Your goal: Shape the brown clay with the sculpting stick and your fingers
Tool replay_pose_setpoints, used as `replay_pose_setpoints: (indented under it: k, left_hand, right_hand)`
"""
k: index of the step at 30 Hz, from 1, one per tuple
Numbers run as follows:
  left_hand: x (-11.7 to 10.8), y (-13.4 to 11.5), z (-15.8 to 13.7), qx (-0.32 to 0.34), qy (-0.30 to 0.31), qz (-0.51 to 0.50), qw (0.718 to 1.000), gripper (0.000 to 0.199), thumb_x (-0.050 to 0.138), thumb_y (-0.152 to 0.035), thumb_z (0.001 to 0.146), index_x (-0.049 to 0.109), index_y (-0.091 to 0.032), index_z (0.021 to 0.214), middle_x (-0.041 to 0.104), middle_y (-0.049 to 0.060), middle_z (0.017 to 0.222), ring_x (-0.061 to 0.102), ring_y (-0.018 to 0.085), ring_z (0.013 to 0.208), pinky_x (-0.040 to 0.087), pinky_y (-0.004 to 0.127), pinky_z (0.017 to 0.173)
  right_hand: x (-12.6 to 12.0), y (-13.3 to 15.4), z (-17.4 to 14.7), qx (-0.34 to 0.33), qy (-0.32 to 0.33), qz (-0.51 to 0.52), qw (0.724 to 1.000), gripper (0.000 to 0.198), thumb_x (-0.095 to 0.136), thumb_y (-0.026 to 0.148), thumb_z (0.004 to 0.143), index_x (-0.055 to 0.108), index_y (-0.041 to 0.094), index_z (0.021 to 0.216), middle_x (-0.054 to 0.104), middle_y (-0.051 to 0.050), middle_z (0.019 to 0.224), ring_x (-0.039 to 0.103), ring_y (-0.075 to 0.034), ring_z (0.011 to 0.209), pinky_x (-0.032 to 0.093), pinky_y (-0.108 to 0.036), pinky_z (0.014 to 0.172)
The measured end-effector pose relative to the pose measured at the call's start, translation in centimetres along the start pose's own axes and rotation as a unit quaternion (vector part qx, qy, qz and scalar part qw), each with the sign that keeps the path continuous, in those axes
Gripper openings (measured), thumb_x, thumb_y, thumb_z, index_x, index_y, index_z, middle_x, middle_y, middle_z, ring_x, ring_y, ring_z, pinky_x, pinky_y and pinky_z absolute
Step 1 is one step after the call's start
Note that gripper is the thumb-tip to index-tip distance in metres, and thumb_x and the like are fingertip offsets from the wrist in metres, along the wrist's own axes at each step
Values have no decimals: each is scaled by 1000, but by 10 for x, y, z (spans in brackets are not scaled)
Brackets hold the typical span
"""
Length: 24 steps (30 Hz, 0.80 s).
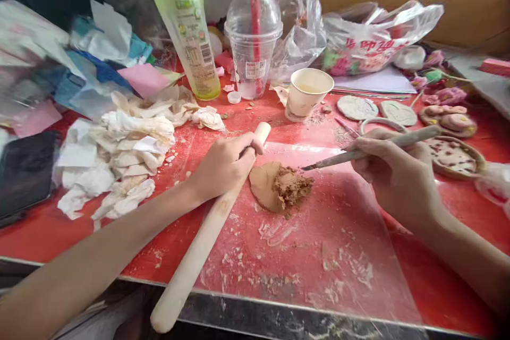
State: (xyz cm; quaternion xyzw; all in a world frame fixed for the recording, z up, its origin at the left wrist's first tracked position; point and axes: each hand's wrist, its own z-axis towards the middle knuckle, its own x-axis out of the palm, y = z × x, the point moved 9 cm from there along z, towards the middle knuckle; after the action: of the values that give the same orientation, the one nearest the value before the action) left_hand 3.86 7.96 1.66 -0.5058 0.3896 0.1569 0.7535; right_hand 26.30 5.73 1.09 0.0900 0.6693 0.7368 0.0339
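Observation:
My left hand (225,166) is closed around the upper part of a wooden rolling pin (201,247), which slants across the table with its near end past the edge. Just right of the pin lies a lump of brown clay (281,187), smooth and flattened on its left, rough and crumbly on its right. My right hand (392,170) grips a thin paintbrush (370,153) smeared with grey, held like a pen. Its dark tip points left and hovers near the right side of the clay, apart from it as far as I can see.
Crumpled tissues (127,154) and a black phone-like slab (27,170) lie left. Behind stand a green-labelled bottle (187,32), a domed plastic cup (255,37) and a paper cup (306,93). Clay discs (357,108) sit right. Clay scraps dot the clear sheet (342,271).

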Motion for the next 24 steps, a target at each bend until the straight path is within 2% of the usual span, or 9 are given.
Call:
replay_pose_setpoints:
  k: [2,5,8,11,13,19,21,24]
  left_hand:
    - [0,-1,0,7,-2,-3,1000,17,43,-14,84,60,-16,83,59,-4,69,49,7,57,34,20,57]
    - [-1,-3,1,17,-6,-2,1000,17,43,-13,84,60,-16,82,59,-4,69,49,6,58,34,20,58]
    - [-2,-4,2,20,-10,6,1000,17,43,-13,84,60,-15,81,57,-5,65,47,5,55,33,20,56]
    - [-2,-5,3,23,-12,13,1000,16,44,-13,84,59,-15,81,57,-5,66,47,5,55,33,20,55]
    - [-2,-6,3,27,-12,10,1000,16,44,-12,83,59,-15,81,59,-4,68,48,6,56,33,20,56]
    - [-1,-5,2,22,-8,2,1000,17,44,-10,83,60,-15,83,58,-5,67,45,5,52,33,19,54]
    - [-2,-4,2,22,-10,4,1000,16,45,-10,83,60,-15,82,58,-5,66,46,5,53,33,19,55]
    - [-2,-4,2,25,-11,6,1000,15,45,-11,84,60,-15,82,58,-5,68,48,5,57,34,19,57]
  right_hand:
    - [20,-4,-9,23,79,-3,997,14,62,22,79,67,17,67,48,2,50,40,-6,45,22,-24,40]
    - [35,-14,-17,65,140,-32,988,13,65,29,79,69,17,75,51,1,53,42,-6,46,25,-24,42]
    - [28,-19,-13,87,115,-56,988,16,65,28,78,67,16,69,51,1,54,42,-6,47,26,-24,42]
    - [13,-14,-2,65,54,-21,996,17,64,23,78,63,16,62,50,1,53,41,-6,46,25,-23,40]
    - [9,-10,1,49,35,2,998,18,63,21,78,62,17,61,50,1,54,41,-6,45,25,-23,39]
    - [28,-9,-10,52,128,-13,990,14,64,24,80,67,15,70,52,0,54,46,-7,46,30,-24,41]
    - [29,-7,-13,43,137,-25,989,14,64,22,79,67,15,67,51,1,52,46,-6,46,31,-23,41]
    - [24,-3,-11,36,116,-10,992,15,63,20,80,67,15,67,51,1,50,45,-6,46,29,-22,39]
